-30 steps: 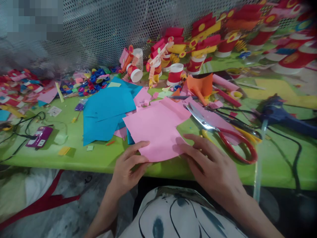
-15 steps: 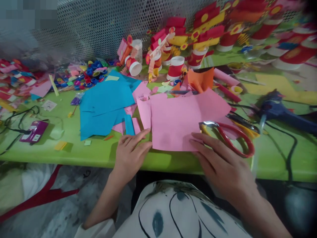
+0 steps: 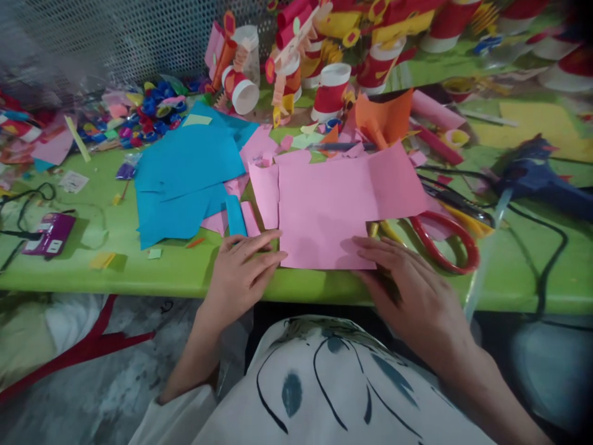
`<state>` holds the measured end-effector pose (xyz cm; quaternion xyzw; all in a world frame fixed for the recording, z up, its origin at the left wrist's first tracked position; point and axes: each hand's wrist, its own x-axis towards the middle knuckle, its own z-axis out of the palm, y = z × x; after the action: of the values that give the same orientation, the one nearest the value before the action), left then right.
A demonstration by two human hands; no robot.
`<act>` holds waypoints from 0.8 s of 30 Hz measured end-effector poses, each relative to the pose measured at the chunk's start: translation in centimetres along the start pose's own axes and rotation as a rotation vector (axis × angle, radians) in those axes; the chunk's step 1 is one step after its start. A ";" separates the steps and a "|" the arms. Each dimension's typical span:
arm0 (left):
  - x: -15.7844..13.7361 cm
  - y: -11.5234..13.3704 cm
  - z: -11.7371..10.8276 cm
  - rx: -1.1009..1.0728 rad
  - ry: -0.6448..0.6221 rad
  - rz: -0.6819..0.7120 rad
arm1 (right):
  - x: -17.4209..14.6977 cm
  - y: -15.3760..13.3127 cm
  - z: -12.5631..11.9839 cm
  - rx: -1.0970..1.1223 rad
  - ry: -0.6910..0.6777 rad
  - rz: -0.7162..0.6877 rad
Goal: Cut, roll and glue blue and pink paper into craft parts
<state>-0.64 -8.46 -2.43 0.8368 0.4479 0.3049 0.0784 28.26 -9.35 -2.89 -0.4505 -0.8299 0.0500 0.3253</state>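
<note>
A square of pink paper lies in front of me near the table's front edge. My left hand rests at its left edge, fingers stretched and apart, with two fingertips touching the paper. On the right side, my right hand has its fingertips over the paper's lower right corner and the thumb below the front edge, so that the corner is between them. Red-handled scissors lie beside my right hand, their blades hidden under the paper. Another pink piece extends behind the square on the right, and a narrow pink strip adjoins its left edge.
Blue paper sheets lie to the left. A dark blue glue gun and its cable are at the right. Red-and-white paper cups with paper figures stand behind. A purple box sits at far left on the green table.
The view has tilted down a little. The pink square now covers the scissors' blades, which showed before. My right fingers have shifted slightly at its corner; my left hand stays at the left edge.
</note>
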 end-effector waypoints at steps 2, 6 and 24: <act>0.0 0.1 -0.2 -0.006 -0.006 0.000 | 0.0 0.1 0.0 -0.016 -0.003 -0.018; 0.1 0.3 -0.4 0.000 -0.022 0.018 | 0.0 0.2 -0.1 -0.050 -0.001 -0.073; 0.9 1.0 0.2 0.162 0.002 -0.034 | 1.1 0.3 -0.6 -0.061 -0.029 -0.031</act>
<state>0.60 -8.26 -1.80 0.8324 0.4855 0.2668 0.0151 28.42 -8.44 -1.97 -0.4468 -0.8424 0.0260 0.3002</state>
